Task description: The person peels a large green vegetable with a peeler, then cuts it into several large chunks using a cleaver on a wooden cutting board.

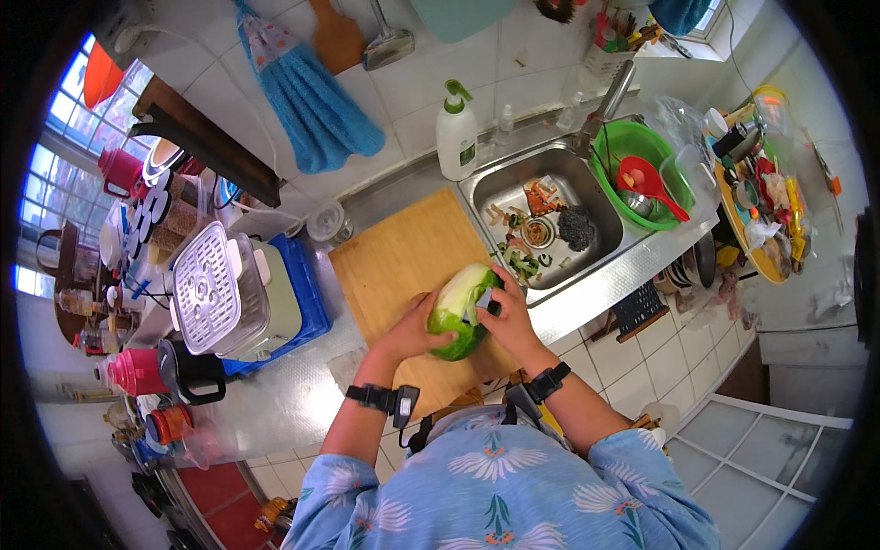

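A large oblong green fruit or vegetable, possibly a melon or papaya, is partly peeled; pale flesh shows on its upper part and dark green skin below. My left hand grips it from the left side. On its right side, my right hand holds a small peeler against the skin, partly hidden by the fingers. Both hands are above a wooden cutting board. Green, orange and brown peelings lie in the steel sink beside the board, near a dark scouring pad.
A white pump bottle stands behind the sink. A green basin holding a red ladle is at its right. Left of the board are a lidded glass jar, a food steamer on a blue tray, and a black kettle.
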`<state>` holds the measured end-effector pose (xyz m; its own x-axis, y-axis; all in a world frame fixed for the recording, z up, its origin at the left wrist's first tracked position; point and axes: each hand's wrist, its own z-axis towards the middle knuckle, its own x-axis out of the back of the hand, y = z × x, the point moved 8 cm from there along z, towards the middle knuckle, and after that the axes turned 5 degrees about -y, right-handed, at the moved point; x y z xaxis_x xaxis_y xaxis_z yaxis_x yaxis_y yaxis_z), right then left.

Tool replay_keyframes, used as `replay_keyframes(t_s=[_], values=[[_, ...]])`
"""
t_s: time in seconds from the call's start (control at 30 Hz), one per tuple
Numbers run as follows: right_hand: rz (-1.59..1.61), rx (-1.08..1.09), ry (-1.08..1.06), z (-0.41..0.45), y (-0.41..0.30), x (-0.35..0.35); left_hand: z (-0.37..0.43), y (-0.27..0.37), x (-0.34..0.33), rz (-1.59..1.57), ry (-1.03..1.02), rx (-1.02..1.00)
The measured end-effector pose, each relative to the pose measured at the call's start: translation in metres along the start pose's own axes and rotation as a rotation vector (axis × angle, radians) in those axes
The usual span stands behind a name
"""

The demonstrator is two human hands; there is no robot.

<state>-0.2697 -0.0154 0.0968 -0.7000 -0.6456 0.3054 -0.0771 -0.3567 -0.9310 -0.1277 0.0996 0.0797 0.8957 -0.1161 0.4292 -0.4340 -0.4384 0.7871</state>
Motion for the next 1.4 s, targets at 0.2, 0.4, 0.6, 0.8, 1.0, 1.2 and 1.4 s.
replay_keyframes(t_s=[0.2, 0.4, 0.6, 0.8, 1.0, 1.2, 1.4], values=[[-0.114, -0.066, 0.072, 0.012, 0.000, 0.000, -0.017, 0.025, -0.008, 0.256, 0.245, 0.088], [0.384, -0.502, 0.216, 0.035, 0.080, 0.011, -0.016, 0.023, -0.004, 0.247, 0.248, 0.050], [0.776, -0.917, 0.394, 0.009, 0.153, 0.034, -0.018, 0.022, -0.002, 0.261, 0.246, 0.012], [0.706, -0.493, 0.226, -0.004, 0.049, 0.006, -0.015, 0.015, 0.008, 0.166, 0.234, 0.013], [-0.064, -0.051, 0.107, 0.005, -0.014, -0.016, -0.014, 0.012, 0.005, 0.078, 0.229, -0.008], [0.097, -0.210, 0.277, 0.019, 0.034, 0.003, -0.014, 0.010, 0.007, 0.074, 0.223, 0.023], [0.679, -0.737, 0.292, 0.041, 0.117, 0.012, -0.008, 0.011, 0.009, 0.045, 0.212, -0.040]])
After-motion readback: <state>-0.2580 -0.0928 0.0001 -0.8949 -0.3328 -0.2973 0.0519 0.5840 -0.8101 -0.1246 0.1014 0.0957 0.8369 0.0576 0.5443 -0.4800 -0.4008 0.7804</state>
